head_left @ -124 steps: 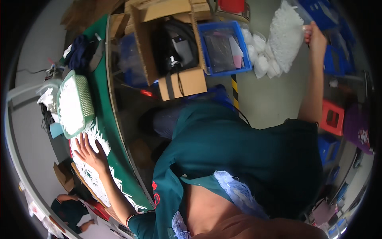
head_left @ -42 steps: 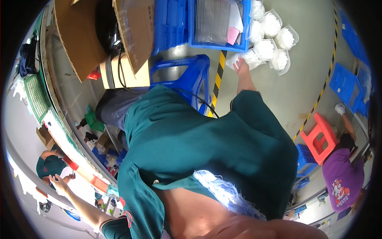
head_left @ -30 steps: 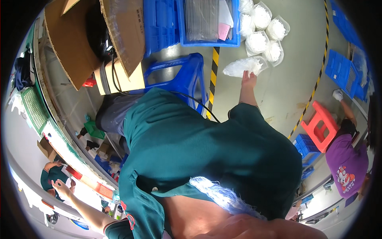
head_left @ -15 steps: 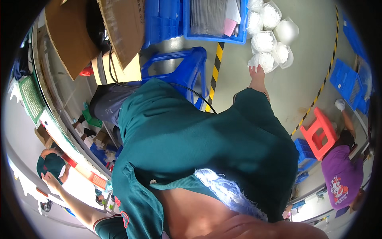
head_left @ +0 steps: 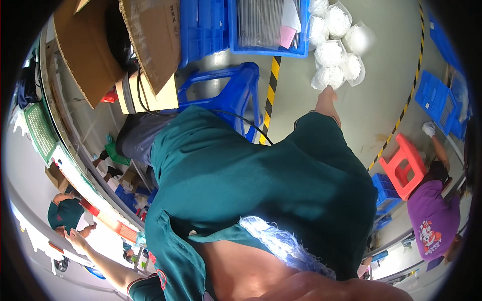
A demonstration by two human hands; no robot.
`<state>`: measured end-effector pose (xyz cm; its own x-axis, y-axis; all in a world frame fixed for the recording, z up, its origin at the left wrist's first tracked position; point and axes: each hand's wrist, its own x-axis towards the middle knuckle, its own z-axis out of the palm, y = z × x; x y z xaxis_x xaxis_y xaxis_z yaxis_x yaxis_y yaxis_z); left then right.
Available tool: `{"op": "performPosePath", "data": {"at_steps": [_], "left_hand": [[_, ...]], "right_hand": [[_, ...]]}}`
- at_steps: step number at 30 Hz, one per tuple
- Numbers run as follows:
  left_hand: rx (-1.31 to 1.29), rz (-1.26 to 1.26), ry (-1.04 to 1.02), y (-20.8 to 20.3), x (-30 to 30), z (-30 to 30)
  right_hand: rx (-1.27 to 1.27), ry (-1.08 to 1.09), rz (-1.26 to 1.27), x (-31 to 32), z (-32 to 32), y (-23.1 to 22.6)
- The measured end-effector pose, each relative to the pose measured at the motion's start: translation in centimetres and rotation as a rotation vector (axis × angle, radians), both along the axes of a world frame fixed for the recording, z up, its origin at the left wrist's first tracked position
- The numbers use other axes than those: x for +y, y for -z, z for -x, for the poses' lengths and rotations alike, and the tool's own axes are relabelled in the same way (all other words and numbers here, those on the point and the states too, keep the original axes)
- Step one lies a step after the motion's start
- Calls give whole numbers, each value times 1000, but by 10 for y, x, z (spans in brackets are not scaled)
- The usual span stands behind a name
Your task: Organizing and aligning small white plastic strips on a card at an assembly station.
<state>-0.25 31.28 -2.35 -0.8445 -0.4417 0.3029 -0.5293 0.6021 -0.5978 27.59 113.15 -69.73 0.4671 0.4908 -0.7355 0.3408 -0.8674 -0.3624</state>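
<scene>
And the white-filled bag (head_left: 329,77) is down on the floor (head_left: 381,105), at the near end of a cluster of similar bags (head_left: 338,21)! Four seconds ago the right hand (head_left: 328,96) has a bulging bag up in the air; one second ago a bag lies stretched sideways, apart from the group. Now it's round-faced, tucked against its neighbours, much as half a second ago. The right hand is right at its near edge, fingers foreshortened; I can't tell whether they grip or merely touch. Out left, the left hand (head_left: 76,241), earlier flat on white strips, reaches over the bright worktop, unclenched, nothing visible in it.

Containers: clear bags packed with white pieces; a blue crate (head_left: 266,51) holding a stack of thin grey sheets (head_left: 258,25), white paper and a pink slip (head_left: 287,37); a cardboard box (head_left: 155,45) with something dark inside.

The bag turns a rounded end to the camera, its long axis seemingly upright; which end is up, I can't tell.
</scene>
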Motion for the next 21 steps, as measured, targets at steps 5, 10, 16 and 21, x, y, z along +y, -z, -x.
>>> {"op": "performPosePath", "data": {"at_steps": [5,10,16,21], "left_hand": [[44,-10,87,-2,-4,-7],[4,-27,185,3,-49,13],[-32,-13,72,25,-51,-4],[62,-48,132,-21,-91,-49]], "right_hand": [[-706,-800,-576,-8,40,-34],[-341,-1422,-107,59,31,54],[-388,-1525,-76,62,-8,68],[-323,-1408,20,28,4,58]]}}
